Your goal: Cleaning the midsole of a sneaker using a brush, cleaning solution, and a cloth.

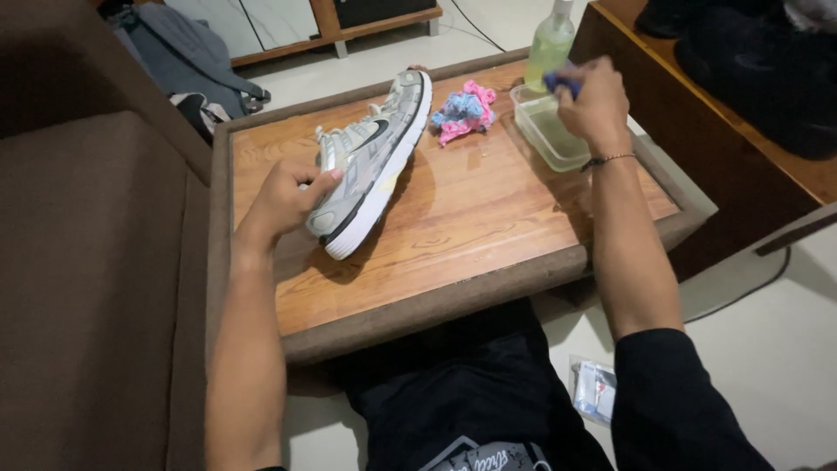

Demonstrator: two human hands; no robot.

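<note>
A grey and white sneaker (377, 148) lies tilted on its side on a low wooden table (471, 218). My left hand (283, 199) grips the sneaker at its heel end. My right hand (595, 103) is closed on a small blue object (560, 83), held over a clear plastic container (551, 133) with liquid in it at the table's far right. A crumpled pink and blue cloth (464, 113) rests between the sneaker's toe and the container.
A clear bottle of pale green liquid (551, 44) stands behind the container. A brown sofa (87, 262) fills the left side. A dark wooden cabinet (741, 131) stands to the right. A small plastic packet (595, 390) lies on the floor.
</note>
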